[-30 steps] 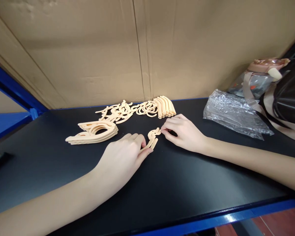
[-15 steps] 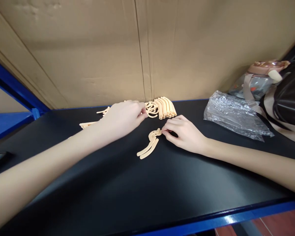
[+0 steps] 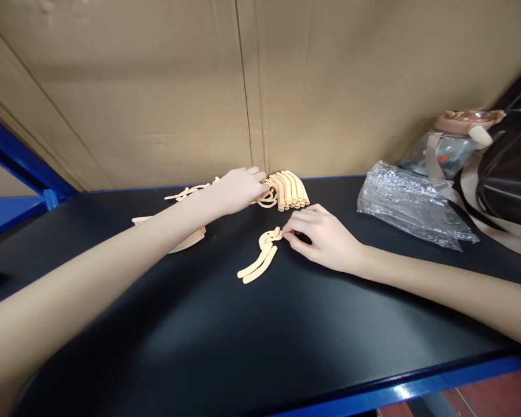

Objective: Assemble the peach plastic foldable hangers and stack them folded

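On the black tabletop, my right hand [image 3: 321,237] rests with thumb and index finger pinched at the end of a small flat curved hook piece [image 3: 267,237], pale beige. Two curved beige strips [image 3: 257,265] lie side by side just below it, close against the hook piece. My left hand [image 3: 241,190] reaches to the back, fingers curled down at a loose heap of thin beige rings and hooks [image 3: 268,198]; its fingertips are hidden, and anything in them cannot be made out. Right of the heap stands a stack of curved beige strips [image 3: 292,190].
More thin beige pieces [image 3: 186,192] and a pile of flat beige strips [image 3: 191,238] lie around my left forearm. To the right are a crumpled clear plastic bag [image 3: 410,202], a bottle with a strap [image 3: 454,145] and a dark bag [image 3: 514,174]. Cardboard [image 3: 165,87] stands behind.
My left hand has moved a little away from me and right, further over the loose heap. My right hand has kept its place at the hook piece. The view has shifted slightly.
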A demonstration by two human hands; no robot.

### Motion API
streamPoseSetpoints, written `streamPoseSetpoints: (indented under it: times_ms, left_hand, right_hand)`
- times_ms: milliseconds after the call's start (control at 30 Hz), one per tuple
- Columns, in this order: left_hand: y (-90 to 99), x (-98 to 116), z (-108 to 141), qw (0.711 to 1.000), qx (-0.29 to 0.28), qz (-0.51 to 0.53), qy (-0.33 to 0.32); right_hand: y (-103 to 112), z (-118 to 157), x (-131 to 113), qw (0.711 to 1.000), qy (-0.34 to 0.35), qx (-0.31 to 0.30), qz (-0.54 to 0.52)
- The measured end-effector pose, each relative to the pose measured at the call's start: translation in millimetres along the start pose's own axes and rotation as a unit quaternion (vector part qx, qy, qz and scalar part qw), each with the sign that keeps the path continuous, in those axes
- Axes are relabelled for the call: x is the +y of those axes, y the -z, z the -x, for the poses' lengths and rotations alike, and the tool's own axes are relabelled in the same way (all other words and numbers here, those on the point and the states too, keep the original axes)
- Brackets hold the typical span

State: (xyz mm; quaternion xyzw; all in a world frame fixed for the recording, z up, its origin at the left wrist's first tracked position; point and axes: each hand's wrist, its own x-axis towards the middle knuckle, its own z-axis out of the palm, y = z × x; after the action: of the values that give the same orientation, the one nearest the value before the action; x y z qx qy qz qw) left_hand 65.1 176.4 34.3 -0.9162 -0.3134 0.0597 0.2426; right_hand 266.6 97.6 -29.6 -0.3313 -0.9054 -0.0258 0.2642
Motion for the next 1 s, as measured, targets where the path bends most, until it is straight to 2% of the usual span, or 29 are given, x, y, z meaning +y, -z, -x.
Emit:
streamPoseSetpoints:
  times_ms: [267, 433, 600, 733, 867, 1000]
  left_hand:
    - [-9.2, 1, 1, 0.999, 0.022, -0.032, -0.025]
    - [0.3, 4, 10, 0.997, 0.033, -0.058, -0.024]
    - [13.4, 12, 31, 0.998, 0.051, -0.041, -0.005]
    - [13.3, 31, 51, 0.999, 0.03, 0.015, 0.04]
    - [5.5, 61, 72, 0.997, 0.008, 0.049, 0.052]
    - [5.1, 85, 90, 0.998, 0.031, 0.034, 0.046]
  right_hand:
    - [2, -1, -1, 1.0, -0.003, -0.006, 0.001]
    - [1, -1, 0, 1.0, -0.003, -0.007, 0.0]
    - [1, -1, 0, 1.0, -0.004, -0.01, -0.001]
    - [1, 0, 0, 1.0, 0.0, -0.008, -0.003]
    - [1, -1, -1, 1.0, -0.004, -0.005, -0.003]
    - [1, -1, -2, 1.0, -0.014, -0.01, -0.016]
